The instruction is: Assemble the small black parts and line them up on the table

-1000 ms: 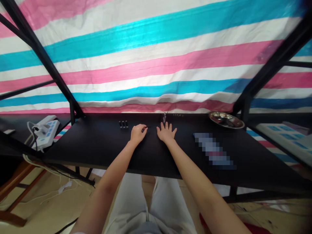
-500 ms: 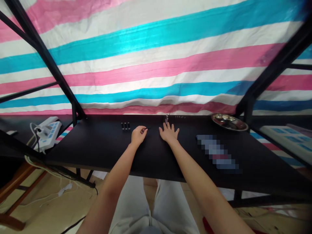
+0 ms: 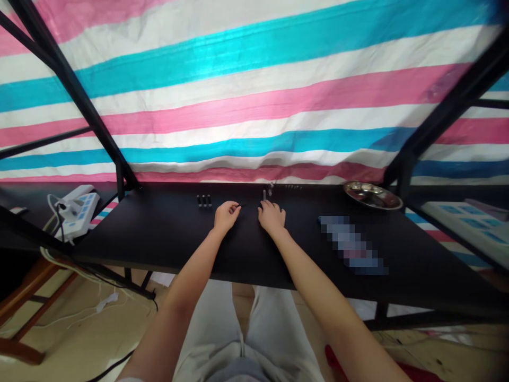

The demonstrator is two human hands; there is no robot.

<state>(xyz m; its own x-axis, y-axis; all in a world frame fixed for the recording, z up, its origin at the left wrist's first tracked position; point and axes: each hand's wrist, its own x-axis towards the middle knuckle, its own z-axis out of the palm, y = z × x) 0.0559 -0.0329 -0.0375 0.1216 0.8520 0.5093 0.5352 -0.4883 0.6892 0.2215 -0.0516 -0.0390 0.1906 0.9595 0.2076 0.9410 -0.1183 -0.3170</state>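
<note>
Both of my hands rest on the black table [image 3: 159, 239] near its far edge. My left hand [image 3: 226, 215] is curled, thumb and fingertips pinched together; what it holds is too small to make out. My right hand [image 3: 271, 216] is closed, and a small grey cylinder [image 3: 264, 194] sticks up from its fingertips. Three small dark cylinders [image 3: 203, 200] stand in a row just left of my left hand. A tiny metallic piece [image 3: 271, 185] and a row of tiny dark bits [image 3: 292, 187] lie beyond my right hand.
A round metal dish [image 3: 371, 195] sits at the back right. A blurred flat item [image 3: 352, 244] lies right of my right hand. A white power strip [image 3: 77, 207] with cables lies on the left shelf. Black frame posts [image 3: 119, 185] flank the table; a wooden chair [image 3: 24, 302] stands lower left.
My right hand's fingers were spread flat on the table; they have now curled shut, with the small cylinder upright at the fingertips. My left hand stays pinched in place.
</note>
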